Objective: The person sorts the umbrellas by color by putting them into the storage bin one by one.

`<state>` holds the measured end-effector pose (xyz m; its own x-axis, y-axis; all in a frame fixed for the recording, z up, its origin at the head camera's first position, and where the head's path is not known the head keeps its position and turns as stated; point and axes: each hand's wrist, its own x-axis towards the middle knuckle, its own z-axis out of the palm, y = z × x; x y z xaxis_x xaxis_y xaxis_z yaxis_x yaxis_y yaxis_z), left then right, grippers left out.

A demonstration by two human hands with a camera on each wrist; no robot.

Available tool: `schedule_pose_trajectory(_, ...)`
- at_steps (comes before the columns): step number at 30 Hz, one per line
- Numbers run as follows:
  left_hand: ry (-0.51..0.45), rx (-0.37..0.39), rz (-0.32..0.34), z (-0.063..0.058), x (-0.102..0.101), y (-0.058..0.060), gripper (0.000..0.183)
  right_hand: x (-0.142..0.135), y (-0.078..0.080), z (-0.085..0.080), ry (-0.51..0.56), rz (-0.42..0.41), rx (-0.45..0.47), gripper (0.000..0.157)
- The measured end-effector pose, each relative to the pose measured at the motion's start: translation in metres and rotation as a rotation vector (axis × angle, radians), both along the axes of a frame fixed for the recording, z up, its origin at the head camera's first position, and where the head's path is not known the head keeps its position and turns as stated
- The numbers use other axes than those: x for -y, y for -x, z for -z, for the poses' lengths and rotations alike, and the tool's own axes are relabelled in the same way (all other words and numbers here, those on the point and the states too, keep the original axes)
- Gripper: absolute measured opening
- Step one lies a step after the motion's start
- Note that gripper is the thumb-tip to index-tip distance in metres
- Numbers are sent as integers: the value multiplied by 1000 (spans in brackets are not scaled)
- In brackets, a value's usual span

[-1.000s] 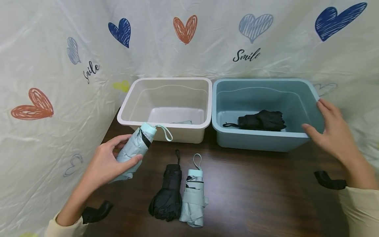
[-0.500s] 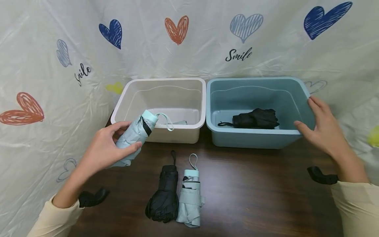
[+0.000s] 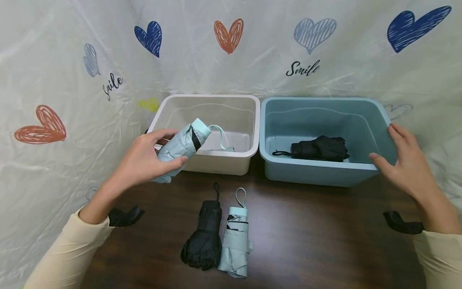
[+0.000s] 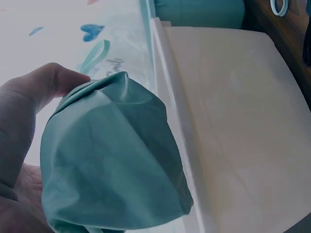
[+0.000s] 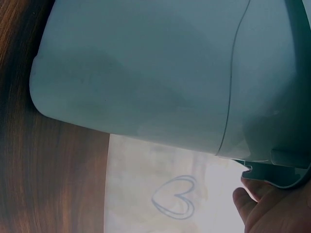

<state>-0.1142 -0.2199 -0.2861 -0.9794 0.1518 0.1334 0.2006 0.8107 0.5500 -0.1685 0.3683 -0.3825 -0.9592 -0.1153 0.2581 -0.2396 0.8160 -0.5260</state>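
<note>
Dark table against a heart-print sheet. The left hand (image 3: 144,162) clamps a mint umbrella (image 3: 180,149), handle end slanting up-right over the white bin's (image 3: 231,153) front rim. The right hand (image 3: 404,168), fingers relaxed, steadies the blue bin (image 3: 317,176).

A black umbrella (image 3: 203,237) and a mint umbrella (image 3: 236,241) are laid side by side, touching, on the dark wooden table (image 3: 317,233), their loops turned toward the bins. A further black umbrella (image 3: 319,148) is seen lying inside the blue bin. Behind, a white sheet (image 3: 252,52) printed with hearts and the word "Smile" is hung.
</note>
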Motion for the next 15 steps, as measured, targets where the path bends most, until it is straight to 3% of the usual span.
schedule_pose_trajectory(10,12,-24,46,-11,-2,28,58,0,-2,-5,11,-5,16,83)
schedule_pose_trajectory(15,73,-62,73,-17,-1,46,57,2,-2,-4,0,2,13,83)
